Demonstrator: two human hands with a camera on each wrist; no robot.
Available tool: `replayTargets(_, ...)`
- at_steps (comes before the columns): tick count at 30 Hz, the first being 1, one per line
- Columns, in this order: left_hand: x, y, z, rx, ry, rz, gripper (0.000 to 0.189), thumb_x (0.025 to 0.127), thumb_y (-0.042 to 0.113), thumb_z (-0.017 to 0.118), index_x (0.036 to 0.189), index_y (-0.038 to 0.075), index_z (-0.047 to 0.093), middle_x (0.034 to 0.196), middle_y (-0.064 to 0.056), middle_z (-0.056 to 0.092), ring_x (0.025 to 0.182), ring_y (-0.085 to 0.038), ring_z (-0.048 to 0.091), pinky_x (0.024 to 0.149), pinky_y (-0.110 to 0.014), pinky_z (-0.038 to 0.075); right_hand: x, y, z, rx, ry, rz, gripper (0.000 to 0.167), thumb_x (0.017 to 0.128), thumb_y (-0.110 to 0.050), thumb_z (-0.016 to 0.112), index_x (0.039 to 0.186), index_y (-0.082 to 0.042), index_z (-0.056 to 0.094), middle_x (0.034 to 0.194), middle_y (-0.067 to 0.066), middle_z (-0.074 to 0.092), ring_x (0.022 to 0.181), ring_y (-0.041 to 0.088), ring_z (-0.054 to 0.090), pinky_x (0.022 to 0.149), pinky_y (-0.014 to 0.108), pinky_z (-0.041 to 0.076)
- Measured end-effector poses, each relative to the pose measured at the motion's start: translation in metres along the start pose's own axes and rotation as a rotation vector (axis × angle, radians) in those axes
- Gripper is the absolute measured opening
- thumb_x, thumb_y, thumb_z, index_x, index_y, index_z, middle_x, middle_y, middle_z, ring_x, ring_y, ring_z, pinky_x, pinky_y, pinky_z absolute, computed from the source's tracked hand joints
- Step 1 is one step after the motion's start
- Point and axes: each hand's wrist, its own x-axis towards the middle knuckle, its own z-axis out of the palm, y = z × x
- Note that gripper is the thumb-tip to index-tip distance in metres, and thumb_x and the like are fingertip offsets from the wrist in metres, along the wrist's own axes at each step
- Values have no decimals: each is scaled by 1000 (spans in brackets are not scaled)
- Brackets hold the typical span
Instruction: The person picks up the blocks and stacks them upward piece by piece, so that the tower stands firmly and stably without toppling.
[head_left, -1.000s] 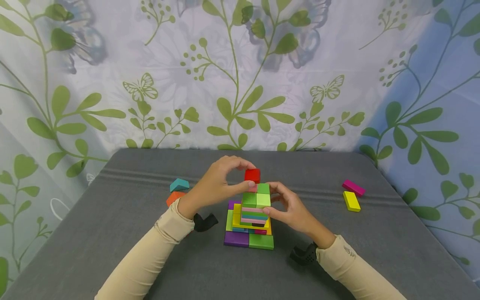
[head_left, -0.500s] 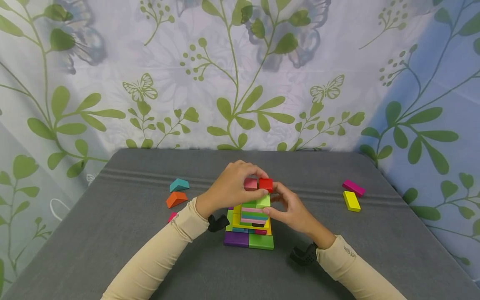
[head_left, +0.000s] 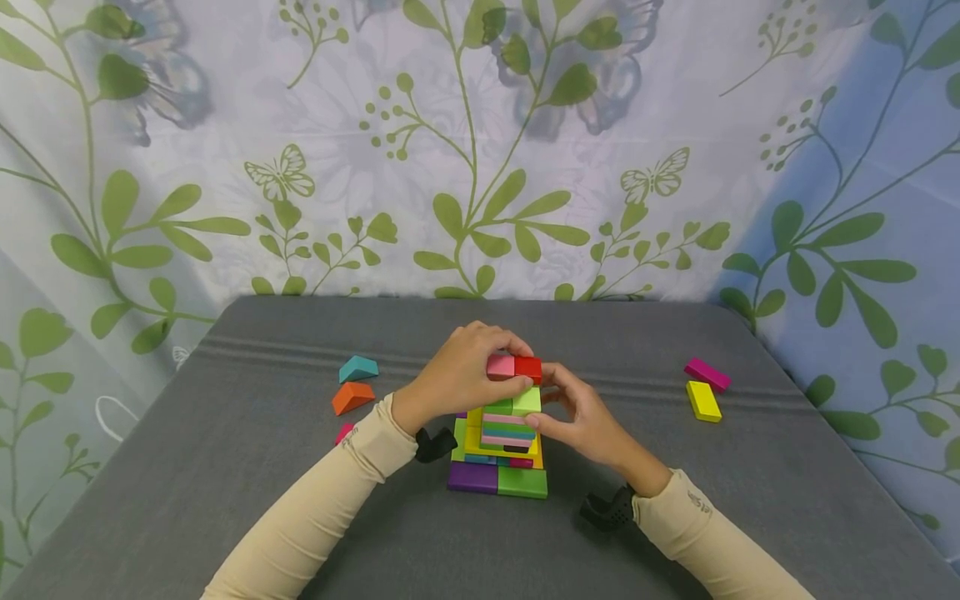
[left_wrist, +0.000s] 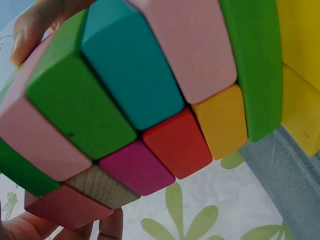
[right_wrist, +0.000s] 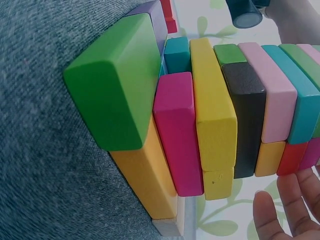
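Observation:
A many-coloured tower of wooden blocks stands in the middle of the dark grey surface. At its top, my left hand pinches a red block between thumb and fingers, right beside a pink block. My right hand holds the tower's upper right side, thumb in front and fingers reaching behind. Layers of pink, teal and green blocks fill the left wrist view. The right wrist view has the tower's base with a green block, and right-hand fingers near the tower's rear.
Left of the tower lie a teal triangular block and an orange one. A pinkish piece is partly hidden by the left sleeve. To the right are a magenta block and a yellow block. A floral cloth hangs behind.
My left hand has carried the red block right and down onto the tower's top, then slightly left against the pink block. The right hand has stayed in place.

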Motion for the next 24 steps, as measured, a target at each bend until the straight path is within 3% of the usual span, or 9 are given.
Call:
replayTargets(6, -6, -4, -10, -54, -14, 1, 47, 97, 27, 81, 137, 5, 69, 131, -8, 72, 120, -28, 61, 108, -55, 46, 0, 0, 0, -3, 4, 5, 49, 102, -9, 73, 144, 8, 55, 134, 2, 64, 119, 13, 61, 101, 30, 54)
replayTargets(10, -18, -12, -27, -130, -11, -17, 44, 104, 26, 74, 142, 6, 66, 135, -7, 70, 124, -26, 60, 109, -53, 47, 0, 0, 0, -2, 5, -1, 49, 102, -7, 73, 144, 8, 55, 133, 7, 64, 118, 13, 61, 100, 29, 53)
replayTargets(14, -37, -27, -45, -177, -36, -51, 33, 108, 20, 69, 138, 7, 69, 132, -4, 72, 120, -23, 63, 106, -52, 50, 1, -1, 1, 0, 4, 0, 49, 101, -6, 74, 144, 8, 54, 131, 11, 64, 117, 13, 61, 100, 28, 53)
replayTargets(19, -64, -53, -56, -162, -128, -126, 23, 108, 16, 69, 129, 9, 74, 120, 1, 76, 110, -18, 67, 100, -52, 52, 0, -2, 1, -2, 3, -6, 49, 101, -5, 74, 143, 9, 54, 130, 11, 64, 116, 12, 61, 100, 26, 53)
replayTargets(24, -93, -75, -66, -137, -230, -182, 21, 107, 9, 67, 126, 5, 75, 118, -7, 77, 106, -16, 70, 93, -45, 55, -1, -2, 1, -1, 6, -13, 49, 100, -3, 73, 143, 9, 54, 130, 7, 64, 117, 11, 60, 101, 25, 52)
